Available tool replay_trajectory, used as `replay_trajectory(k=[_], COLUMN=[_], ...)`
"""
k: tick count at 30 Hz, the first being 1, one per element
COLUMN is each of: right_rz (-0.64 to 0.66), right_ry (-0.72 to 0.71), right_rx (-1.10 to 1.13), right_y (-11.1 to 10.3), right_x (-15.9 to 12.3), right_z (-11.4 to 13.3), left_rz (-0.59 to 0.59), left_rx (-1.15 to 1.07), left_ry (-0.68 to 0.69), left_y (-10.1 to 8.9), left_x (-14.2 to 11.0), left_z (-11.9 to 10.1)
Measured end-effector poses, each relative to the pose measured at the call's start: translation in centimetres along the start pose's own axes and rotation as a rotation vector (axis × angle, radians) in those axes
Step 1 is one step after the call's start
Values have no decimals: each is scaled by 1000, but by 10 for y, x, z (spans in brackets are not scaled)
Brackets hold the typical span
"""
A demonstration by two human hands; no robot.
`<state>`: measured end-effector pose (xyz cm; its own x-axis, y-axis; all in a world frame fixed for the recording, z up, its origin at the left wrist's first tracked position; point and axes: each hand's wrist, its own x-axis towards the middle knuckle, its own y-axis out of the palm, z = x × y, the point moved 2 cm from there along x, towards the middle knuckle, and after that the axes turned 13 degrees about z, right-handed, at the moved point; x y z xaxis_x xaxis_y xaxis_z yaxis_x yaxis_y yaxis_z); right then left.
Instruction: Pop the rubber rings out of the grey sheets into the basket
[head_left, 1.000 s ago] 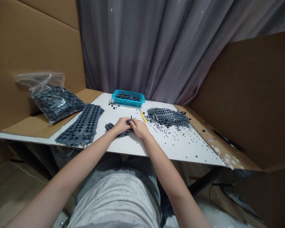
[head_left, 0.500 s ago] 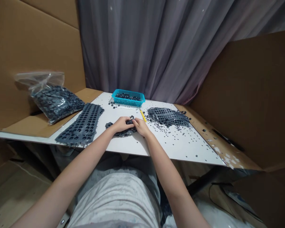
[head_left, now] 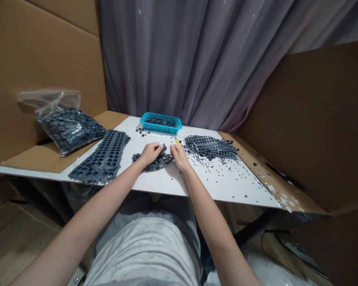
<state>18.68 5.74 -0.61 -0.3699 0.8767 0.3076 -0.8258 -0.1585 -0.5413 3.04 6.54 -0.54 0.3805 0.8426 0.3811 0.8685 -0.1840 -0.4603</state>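
Near the table's front edge, a crumpled dark grey perforated rubber sheet [head_left: 155, 163] lies under and between my hands. My left hand [head_left: 150, 154] is closed, its thumb and fingertips pinching a dark, holed part of this sheet. Just to the right, my right hand [head_left: 179, 156] is also closed in a pinch, beside the sheet's right end. Whatever its fingertips hold is too small to make out. A small gap separates the two hands. Behind my right hand lies a yellow stick-like tool [head_left: 178, 142], partly covered by it.
A turquoise basket [head_left: 161, 128] of small dark pieces stands at the back. Left are a flat perforated sheet [head_left: 103, 157] and a clear bag [head_left: 73, 129] full of dark parts. More perforated sheets [head_left: 211, 146] lie right, among scattered dark bits. Cardboard walls [head_left: 313, 119] flank the white table [head_left: 197, 184].
My hands, close together on the dark sheet before, have moved apart. My left fingertips have lifted slightly, and more of the holed rubber shows between the hands.
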Motion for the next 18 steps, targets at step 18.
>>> replay_trajectory(k=[18], right_rz=[73], right_ry=[-59], right_rx=[461], right_y=[22], right_x=[6], right_z=[14], left_rz=[88], left_rx=[-753], left_ry=[-204], left_y=[7], left_x=[3], left_z=[-5])
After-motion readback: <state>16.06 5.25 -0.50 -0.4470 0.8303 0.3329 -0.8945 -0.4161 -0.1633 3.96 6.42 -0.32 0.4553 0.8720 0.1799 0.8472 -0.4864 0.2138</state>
